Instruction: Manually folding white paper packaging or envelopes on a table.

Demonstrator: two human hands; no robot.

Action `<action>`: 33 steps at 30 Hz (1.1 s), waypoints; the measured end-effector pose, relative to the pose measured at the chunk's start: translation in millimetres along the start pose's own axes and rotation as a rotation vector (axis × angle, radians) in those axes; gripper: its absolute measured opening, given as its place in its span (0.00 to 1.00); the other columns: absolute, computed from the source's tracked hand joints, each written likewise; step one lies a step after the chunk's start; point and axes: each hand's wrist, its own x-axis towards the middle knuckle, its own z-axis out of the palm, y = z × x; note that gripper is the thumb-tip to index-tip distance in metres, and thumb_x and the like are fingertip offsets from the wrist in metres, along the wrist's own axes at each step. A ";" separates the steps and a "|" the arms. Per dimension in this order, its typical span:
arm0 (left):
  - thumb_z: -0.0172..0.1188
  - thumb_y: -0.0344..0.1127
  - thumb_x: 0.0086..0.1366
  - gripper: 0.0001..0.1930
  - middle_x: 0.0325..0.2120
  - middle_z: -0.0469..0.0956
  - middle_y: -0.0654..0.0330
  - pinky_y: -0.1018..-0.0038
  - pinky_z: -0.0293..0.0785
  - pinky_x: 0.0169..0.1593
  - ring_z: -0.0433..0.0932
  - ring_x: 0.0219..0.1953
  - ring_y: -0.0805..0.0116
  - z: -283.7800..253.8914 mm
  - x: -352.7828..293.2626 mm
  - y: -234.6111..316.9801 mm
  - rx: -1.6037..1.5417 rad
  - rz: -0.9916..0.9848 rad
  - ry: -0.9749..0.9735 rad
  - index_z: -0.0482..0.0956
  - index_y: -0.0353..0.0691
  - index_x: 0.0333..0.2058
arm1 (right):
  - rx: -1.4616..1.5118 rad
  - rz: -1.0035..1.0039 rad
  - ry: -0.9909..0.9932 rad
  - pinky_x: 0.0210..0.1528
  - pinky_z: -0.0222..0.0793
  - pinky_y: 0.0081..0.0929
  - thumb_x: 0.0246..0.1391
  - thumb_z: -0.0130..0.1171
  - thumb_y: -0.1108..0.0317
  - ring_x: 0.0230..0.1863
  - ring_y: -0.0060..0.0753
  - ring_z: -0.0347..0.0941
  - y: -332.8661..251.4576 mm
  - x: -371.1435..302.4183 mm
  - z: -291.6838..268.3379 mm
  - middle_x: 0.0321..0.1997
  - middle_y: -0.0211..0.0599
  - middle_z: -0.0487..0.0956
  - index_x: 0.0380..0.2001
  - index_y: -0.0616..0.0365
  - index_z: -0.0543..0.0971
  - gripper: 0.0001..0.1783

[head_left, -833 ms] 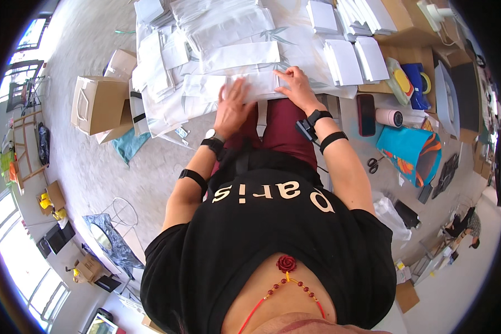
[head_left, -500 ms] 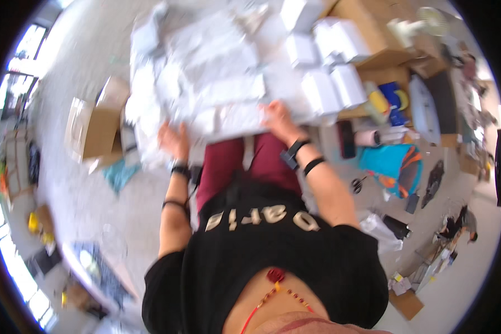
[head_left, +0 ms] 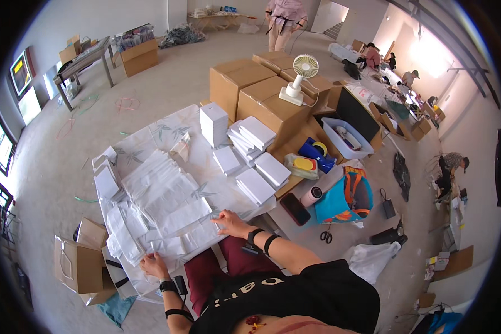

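Note:
A thin clear-white plastic bag (head_left: 198,236) lies along the table's near edge, a small white piece (head_left: 174,245) showing at its left part. My left hand (head_left: 155,266) pinches its left end, fingers bent at the table edge. My right hand (head_left: 231,224) grips the right end between thumb and fingers. Beyond it lies a flat white packet (head_left: 187,216), then a spread pile of white plastic bags (head_left: 156,183). More white packets (head_left: 123,231) are heaped at the left. Stacked white boxes (head_left: 255,188) stand to the right of the pile.
Cardboard boxes (head_left: 261,94) with a small fan (head_left: 305,67) stand behind the table. At the right are a tape dispenser (head_left: 317,154), phone (head_left: 295,209), pink bottle (head_left: 310,196), blue bag (head_left: 348,200) and scissors (head_left: 326,234). An open carton (head_left: 78,267) is at the left. Other people are farther off.
My head view has shifted, so the table and far room now show more fully and sharply. Both hands stay at the ends of the plastic bag.

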 end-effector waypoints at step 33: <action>0.67 0.33 0.59 0.15 0.32 0.79 0.60 0.72 0.74 0.40 0.76 0.33 0.70 6.6 10.0 -37.2 -0.744 0.054 -0.031 0.78 0.35 0.43 | 0.064 -0.060 0.010 0.58 0.69 0.42 0.43 0.77 0.54 0.53 0.46 0.72 3.4 9.4 12.8 0.49 0.41 0.74 0.58 0.42 0.81 0.35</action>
